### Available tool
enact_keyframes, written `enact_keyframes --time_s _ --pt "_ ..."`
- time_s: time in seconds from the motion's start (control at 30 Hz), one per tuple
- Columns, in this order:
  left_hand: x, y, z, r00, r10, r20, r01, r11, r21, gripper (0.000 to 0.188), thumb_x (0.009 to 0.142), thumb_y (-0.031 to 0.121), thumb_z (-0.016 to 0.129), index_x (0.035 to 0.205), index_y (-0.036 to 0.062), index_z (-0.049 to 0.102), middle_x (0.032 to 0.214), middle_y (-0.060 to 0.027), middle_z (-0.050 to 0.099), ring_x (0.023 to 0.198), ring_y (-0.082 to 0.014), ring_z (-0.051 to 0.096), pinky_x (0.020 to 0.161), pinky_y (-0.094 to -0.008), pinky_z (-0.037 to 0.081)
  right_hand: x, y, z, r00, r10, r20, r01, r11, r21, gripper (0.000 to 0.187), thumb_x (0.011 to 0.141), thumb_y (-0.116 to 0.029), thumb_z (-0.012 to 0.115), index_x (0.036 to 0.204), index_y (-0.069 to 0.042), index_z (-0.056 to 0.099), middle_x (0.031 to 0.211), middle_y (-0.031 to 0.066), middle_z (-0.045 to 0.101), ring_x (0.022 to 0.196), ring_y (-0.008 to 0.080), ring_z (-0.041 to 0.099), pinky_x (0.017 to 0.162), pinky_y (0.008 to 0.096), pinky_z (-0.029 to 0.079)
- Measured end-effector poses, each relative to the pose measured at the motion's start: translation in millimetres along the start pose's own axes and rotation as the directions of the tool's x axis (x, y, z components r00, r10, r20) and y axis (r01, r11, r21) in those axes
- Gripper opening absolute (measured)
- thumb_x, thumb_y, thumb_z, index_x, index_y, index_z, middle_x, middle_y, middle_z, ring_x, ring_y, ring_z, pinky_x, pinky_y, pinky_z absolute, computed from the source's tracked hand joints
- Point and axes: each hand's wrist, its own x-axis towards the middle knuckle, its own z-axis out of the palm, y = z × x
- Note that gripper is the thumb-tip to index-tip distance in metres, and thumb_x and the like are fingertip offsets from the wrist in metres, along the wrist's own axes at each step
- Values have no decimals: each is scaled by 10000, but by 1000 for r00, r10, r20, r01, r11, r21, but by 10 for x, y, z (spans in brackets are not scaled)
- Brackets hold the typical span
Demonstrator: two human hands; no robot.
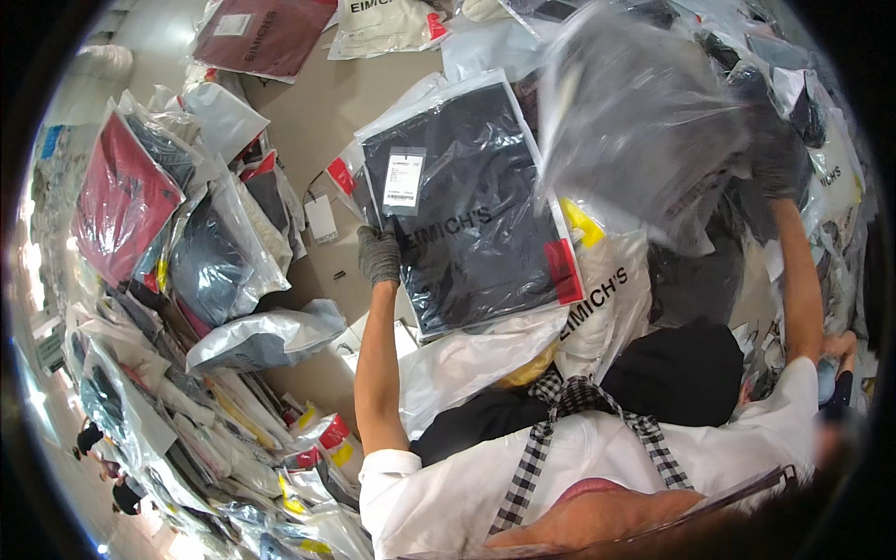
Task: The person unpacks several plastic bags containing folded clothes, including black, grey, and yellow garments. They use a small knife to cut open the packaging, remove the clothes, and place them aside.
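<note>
My left hand, in a grey knit glove, grips the left edge of a flat black garment in a clear plastic bag. This bag lies tilted in front of me, with a white label near its upper left and a red patch at its lower right corner. Off to the right, my gloved right hand is smeared by motion and closed at the edge of a dark garment in a clear bag. That bag is also blurred, raised over the pile, and its contents are hard to make out.
Bagged garments stand in packed rows at left, including a red one. A maroon bagged garment lies at the far side. A white tag rests on the beige floor. More bags heap up at right, near another person's hand.
</note>
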Motion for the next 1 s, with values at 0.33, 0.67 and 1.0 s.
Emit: enact_keyframes --time_s 0.33,0.67,1.0 --pt "-366 158 93 961 71 268 95 825 -558 523 776 369 646 1088 -31 517 911 -134 603 825 -251 559 740 -358 436 -138 -717 -266 978 104 -183 14 836 548 189 735 -156 574 881 -52 634 1001 84 622 963 209 567 830 300 426" --pt "8 1237 -479 837 50 545 478 419 -772 290 790 194 648 1017 21 601 878 -81 635 727 -205 604 647 -309 501 -101 -3159 604 783 -308 540 -474 266 839 289 697 -294 703 802 -34 630 714 70 612 667 159 543 675 309 434" --pt "-264 1321 -566 804 368 467 422 202 -884 235 827 180 553 980 7 596 932 -84 608 859 -178 578 746 -316 492 92 -2793 146 712 -227 664 -625 226 747 307 633 -222 742 841 -33 619 725 66 604 644 176 520 613 315 435"
